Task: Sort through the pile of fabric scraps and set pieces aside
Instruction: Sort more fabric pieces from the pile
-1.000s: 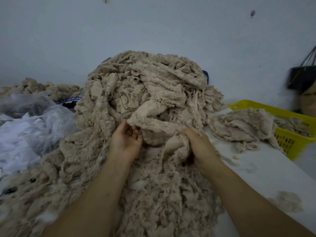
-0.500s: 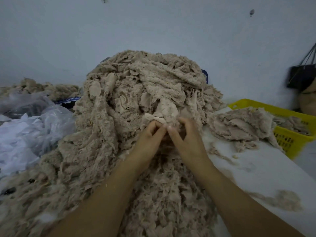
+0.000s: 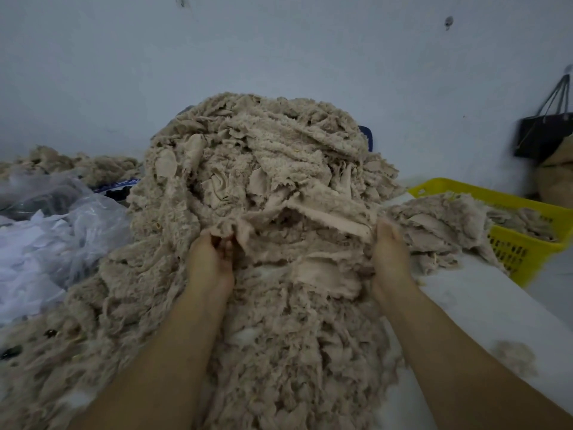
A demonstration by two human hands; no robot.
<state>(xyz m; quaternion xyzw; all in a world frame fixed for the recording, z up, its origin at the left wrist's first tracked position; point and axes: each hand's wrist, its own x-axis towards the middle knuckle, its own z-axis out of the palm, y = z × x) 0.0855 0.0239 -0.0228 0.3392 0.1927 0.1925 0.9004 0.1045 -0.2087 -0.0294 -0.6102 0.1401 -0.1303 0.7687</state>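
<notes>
White table nearest, at 4 o'clock. Mid-frame, left hand and right hand each curled round an end of one beige scrap, stretched against the pile. Beyond, yellow basket at 3 o'clock, wall at 12.

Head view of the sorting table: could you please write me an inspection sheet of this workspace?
Surface: white table, bare at the right.
Job's things: large pile of fabric scraps fills the middle; one beige piece is spread across its front; a smaller heap lies at the right beside the yellow basket, which holds more scraps.
Clutter: clear plastic bags at the left; a fluff clump on the table's near right.
Grippers: left hand and right hand each grip an edge of the beige piece.
Cables: nothing seen.
Surroundings: pale wall; a black bag hangs at the far right.
</notes>
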